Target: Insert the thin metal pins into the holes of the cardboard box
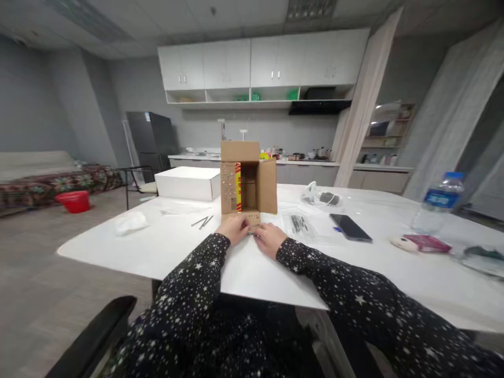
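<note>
An open cardboard box [269,184] stands in front of me, its opening facing me and its flaps spread. A yellow and red printed strip runs down the left flap. My left hand [233,229] is at the lower front flap [252,217], fingers curled inward. Opposite it, my right hand [271,239] is closed too, its fingertips close to the left ones. Something small and thin shows between the fingertips, mostly hidden, and I cannot make out what it is. Two thin metal pieces [202,222] lie on the table left of my left hand.
On the white table [177,257], a white box [187,182] stands behind left, near crumpled white paper [131,223]. To the right are a clear plastic bag [300,224] with dark pieces, a phone [349,227], a pink packet [427,243] and a water bottle [439,205].
</note>
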{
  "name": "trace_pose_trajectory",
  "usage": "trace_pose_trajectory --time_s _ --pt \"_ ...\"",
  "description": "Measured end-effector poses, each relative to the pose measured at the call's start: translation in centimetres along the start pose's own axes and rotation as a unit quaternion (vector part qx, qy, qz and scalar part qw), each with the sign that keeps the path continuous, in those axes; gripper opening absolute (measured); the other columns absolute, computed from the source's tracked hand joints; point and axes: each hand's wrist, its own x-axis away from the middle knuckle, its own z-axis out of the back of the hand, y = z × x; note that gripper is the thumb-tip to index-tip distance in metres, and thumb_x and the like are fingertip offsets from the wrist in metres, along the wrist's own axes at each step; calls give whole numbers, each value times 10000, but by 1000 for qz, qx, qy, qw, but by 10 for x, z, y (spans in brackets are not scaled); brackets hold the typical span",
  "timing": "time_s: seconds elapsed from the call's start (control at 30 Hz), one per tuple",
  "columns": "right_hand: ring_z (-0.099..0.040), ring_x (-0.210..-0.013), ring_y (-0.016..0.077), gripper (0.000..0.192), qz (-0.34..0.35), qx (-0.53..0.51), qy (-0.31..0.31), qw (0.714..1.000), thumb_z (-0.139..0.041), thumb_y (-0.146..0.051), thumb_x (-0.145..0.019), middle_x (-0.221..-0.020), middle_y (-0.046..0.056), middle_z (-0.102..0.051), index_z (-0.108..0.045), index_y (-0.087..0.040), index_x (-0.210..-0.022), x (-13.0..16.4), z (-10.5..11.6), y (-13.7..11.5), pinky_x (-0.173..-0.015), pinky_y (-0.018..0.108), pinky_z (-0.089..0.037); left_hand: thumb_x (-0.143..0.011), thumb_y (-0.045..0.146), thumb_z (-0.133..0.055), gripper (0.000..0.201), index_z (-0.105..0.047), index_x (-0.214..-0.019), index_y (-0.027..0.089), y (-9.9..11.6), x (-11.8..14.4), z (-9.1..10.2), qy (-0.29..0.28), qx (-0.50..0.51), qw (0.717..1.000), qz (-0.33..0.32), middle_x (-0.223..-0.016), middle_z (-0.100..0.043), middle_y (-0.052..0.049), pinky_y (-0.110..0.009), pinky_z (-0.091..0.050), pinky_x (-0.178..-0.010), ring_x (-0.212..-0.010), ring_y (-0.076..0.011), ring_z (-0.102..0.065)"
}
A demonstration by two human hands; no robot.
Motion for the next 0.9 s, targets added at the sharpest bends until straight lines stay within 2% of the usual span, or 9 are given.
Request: trace_pose_trajectory --time_s 0.2,0.43,0.7,0.9 --pt "-502 -957 215 271 -9 1 -1 1000 -417 -255 -889 -1040 95 -594 -631 -185 -1041 1 0 0 -837 322 -380 -768 176 -506 72 -562 -811 186 2 0 7 66 -12 998 -17 -797 -615 -19 -276 -448 -709 -747 -155 -573" --pt "-498 -920 209 261 -4 4 6 1000 -412 -252 -886 -995 89 -587 -637 -180 -997 1 -2 1 -785 309 -378 -755 145 -513 87 -547 -825 183 3 1 12 134 -15 990 -47 -818 -563 -22 -298 -452 -766 -812 -161 -553" --pt "-497 -943 213 261 -9 0 -2 1000 -412 -259 -898 -1019 94 -583 -630 -185 -1021 1 -1 1 -797 313 -372 -775 154 -525 104 -594 -849 182 3 1 11 113 -27 993 -33 -841 -588 -30 -305 -465 -778 -836 -167 -569" --pt "-500 -925 210 260 -3 3 7 1000 -411 -263 -896 -1005 91 -585 -632 -183 -1008 0 -2 2 -794 314 -373 -861 252 -476 192 -646 -916 181 0 0 8 102 -51 993 -20 -880 -624 -52 -324 -476 -801 -847 -178 -584"
